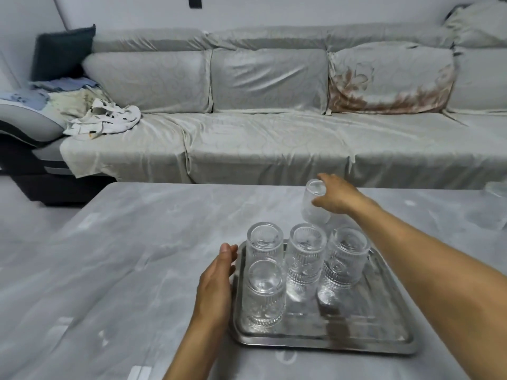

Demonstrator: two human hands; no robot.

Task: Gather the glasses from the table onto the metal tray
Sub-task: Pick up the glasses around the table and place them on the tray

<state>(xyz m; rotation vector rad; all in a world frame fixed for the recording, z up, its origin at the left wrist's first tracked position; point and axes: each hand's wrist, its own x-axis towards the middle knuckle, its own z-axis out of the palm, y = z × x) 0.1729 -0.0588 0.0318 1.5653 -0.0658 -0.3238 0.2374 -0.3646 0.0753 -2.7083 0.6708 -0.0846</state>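
A metal tray (pixel 356 335) lies on the grey marble table (pixel 123 256) in front of me. Several clear ribbed glasses stand on it: one at the back left (pixel 264 242), one in front of that (pixel 264 294), one in the middle (pixel 304 259) and one on the right (pixel 345 259). My right hand (pixel 338 196) grips another clear glass (pixel 314 204) just beyond the tray's far edge; I cannot tell whether it touches the table. My left hand (pixel 216 281) rests flat against the tray's left rim, fingers together, holding nothing.
A long grey sofa (pixel 274 133) runs behind the table, with crumpled clothes (pixel 101 119) at its left end. A faint glass object (pixel 496 189) shows at the table's far right edge.
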